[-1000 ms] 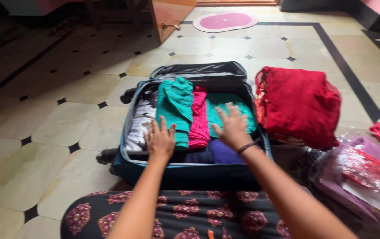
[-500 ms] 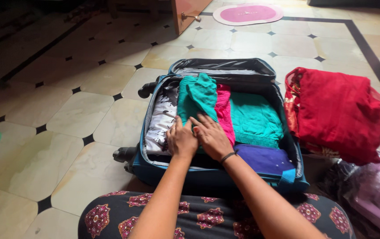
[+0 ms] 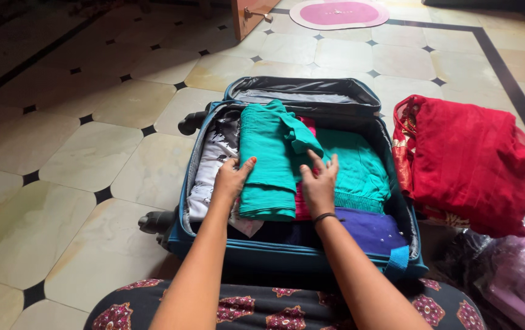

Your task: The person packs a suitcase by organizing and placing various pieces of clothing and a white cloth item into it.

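Note:
An open blue suitcase (image 3: pixel 287 256) lies on the tiled floor, packed with folded clothes. A long folded teal garment (image 3: pixel 268 159) runs down its middle. My left hand (image 3: pixel 232 180) presses against the garment's left edge, fingers curled over a white and grey cloth (image 3: pixel 210 165). My right hand (image 3: pixel 319 183) lies flat at the garment's right side, over a pink cloth (image 3: pixel 302 208) and touching a second teal garment (image 3: pixel 354 162). A dark band circles my right wrist. A purple cloth (image 3: pixel 372 229) fills the near right corner.
A folded red garment with gold trim (image 3: pixel 470 162) lies on the floor right of the suitcase. Clear bags of pink and purple cloth (image 3: pixel 522 269) sit at the lower right. A pink oval mat (image 3: pixel 339 13) and a wooden door edge (image 3: pixel 247 15) lie beyond. My patterned lap (image 3: pixel 274 305) fills the bottom.
My hands, close together on the clothes half a second ago, have spread apart to either side of the long teal garment. The view has shifted a little closer.

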